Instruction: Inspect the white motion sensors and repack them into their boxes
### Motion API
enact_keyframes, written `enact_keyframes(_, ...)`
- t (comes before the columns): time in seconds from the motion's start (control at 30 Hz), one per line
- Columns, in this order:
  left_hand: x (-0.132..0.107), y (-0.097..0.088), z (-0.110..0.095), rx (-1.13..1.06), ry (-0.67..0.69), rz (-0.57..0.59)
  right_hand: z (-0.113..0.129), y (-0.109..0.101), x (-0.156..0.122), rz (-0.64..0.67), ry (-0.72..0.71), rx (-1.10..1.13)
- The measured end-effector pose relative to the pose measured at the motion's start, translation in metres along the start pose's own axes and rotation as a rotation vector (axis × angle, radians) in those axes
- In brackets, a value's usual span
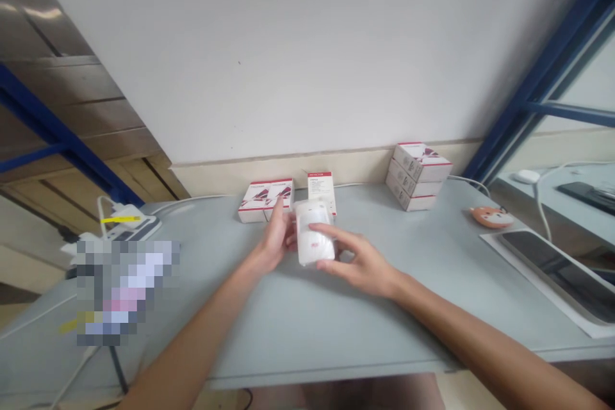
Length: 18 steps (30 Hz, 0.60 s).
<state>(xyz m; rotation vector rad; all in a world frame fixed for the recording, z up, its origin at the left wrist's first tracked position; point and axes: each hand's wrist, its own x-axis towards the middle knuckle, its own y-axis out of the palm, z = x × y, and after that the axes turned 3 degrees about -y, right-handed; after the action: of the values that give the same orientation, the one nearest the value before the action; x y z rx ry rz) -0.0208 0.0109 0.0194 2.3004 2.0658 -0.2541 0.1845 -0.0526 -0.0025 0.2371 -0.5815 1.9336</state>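
Above the middle of the grey table [269, 327], both hands hold a white motion detector [315, 237] with small red print low on its front. Its shiny surface looks wrapped in clear plastic. My left hand [277, 237] grips it from the left, with the fingertips partly hidden behind it. From the right, my right hand [360, 259] has a finger lying across the front and the thumb at the lower edge. Just behind the detector, a white and red box [321, 186] marked as a detector stands upright, its lower part covered.
White and red boxes [266, 198] lie left of the detector. Three similar boxes [417, 176] are stacked by the wall. A power strip [139, 224] with cables sits left. At right are an orange animal-faced object [492, 216] and a dark flat panel [560, 275] on white sheeting.
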Motion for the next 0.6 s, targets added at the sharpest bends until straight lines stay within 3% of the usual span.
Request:
enact_keyframes(0.1, 0.014, 0.014, -0.012, 0.188, 0.207, -0.264, 0.003, -0.014, 0.007, -0.230, -0.016, 0.023)
enact_keyframes(0.2, 0.039, 0.035, -0.019, 0.252, 0.259, -0.327, 0.010, -0.034, 0.015, -0.432, 0.022, 0.100)
enact_keyframes(0.3, 0.062, 0.053, -0.018, 0.306, 0.242, -0.329, 0.014, -0.050, 0.020, -0.546, 0.055, 0.111)
enact_keyframes(0.43, 0.064, 0.056, -0.014, 0.307, 0.275, -0.211, 0.009, -0.059, 0.021, -0.589, -0.013, -0.016)
enact_keyframes(0.6, 0.013, 0.025, -0.009, 0.360, 0.488, 0.109, 0.010, -0.063, 0.015, -0.638, -0.247, -0.483)
